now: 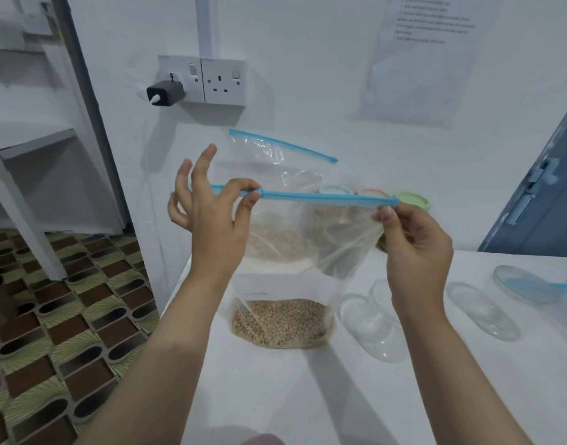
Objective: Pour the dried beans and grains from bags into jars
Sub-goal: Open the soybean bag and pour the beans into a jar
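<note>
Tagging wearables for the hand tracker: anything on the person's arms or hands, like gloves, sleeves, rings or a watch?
Nothing worn that shows. The left hand and right hand are bare: no gloves, and no rings on the visible fingers. Both forearms are uncovered down to the bottom edge of the head view, with no sleeve cuff, watch, strap or marking at either wrist. Short fingernails show, with no visible polish.

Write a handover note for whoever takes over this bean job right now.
Left hand pinches the blue zip strip of the front bag; right hand pinches the strip's other end. Bag stands on the white table, beans in its bottom. A second bag stands behind. Empty glass jar is to the bag's right, lidded jars at the wall. Nothing poured from this bag yet; open it, then pour.
</note>
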`<state>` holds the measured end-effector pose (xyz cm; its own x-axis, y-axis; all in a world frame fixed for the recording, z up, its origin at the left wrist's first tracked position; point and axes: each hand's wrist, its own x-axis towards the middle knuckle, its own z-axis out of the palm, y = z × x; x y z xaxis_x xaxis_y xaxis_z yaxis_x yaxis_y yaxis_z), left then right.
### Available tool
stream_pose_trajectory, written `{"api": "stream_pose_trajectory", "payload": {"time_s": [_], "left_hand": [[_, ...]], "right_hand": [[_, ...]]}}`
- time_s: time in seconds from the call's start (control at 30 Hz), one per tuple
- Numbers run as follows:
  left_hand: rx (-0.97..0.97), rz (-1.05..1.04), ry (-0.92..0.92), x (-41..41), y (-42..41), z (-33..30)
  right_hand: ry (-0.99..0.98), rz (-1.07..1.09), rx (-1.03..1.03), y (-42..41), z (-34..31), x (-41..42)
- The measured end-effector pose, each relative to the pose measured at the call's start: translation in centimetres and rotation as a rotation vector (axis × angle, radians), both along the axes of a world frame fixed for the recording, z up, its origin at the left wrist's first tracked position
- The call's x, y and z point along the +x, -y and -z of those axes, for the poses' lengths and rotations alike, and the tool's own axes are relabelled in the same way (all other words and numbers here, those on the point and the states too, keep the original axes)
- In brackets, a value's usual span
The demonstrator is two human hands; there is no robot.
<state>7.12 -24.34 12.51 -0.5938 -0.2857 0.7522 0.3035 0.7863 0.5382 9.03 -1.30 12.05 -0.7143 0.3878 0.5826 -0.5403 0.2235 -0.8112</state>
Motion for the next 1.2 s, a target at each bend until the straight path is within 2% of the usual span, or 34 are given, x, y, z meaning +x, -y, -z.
{"api": "stream_pose_trajectory", "payload": {"time_s": [0.23,0.37,0.43,0.5,0.57,0.77,0.9,1.2], "left_hand": [[0.064,-0.03,0.083,-0.3,1.5,0.3],[0.102,-0.057,0.031,-0.3,2.2,0.5],[0.28,0.107,0.012,-0.4,1.8,0.7],[0.589,0.326,0.04,-0.2,0.7,0.7],[0.716,0.391,0.065,0.0,-0.5,1.0],[0.74,0.389,0.001,-0.3,-3.1,2.4],[0.828,0.376,-0.153,-1.7,-1.7,0.0],[0.844,0.376,-0.319,-3.2,0.8,-5.6]], "right_hand": [[0.031,0.051,-0.152,-1.5,0.7,-0.7],[0.023,0.085,-0.177,-1.4,1.3,-1.4],[0.026,0.102,-0.175,-1.3,1.5,-1.7],[0.049,0.115,-0.182,-1.5,1.7,-2.1],[0.104,0.128,-0.193,-1.8,2.1,-2.8],[0.247,0.089,-0.246,-2.7,2.4,-3.8],[0.166,-0.014,-0.247,-2.4,1.2,-3.3],[0.034,-0.167,-0.125,-1.3,-1.4,-3.1]]}}
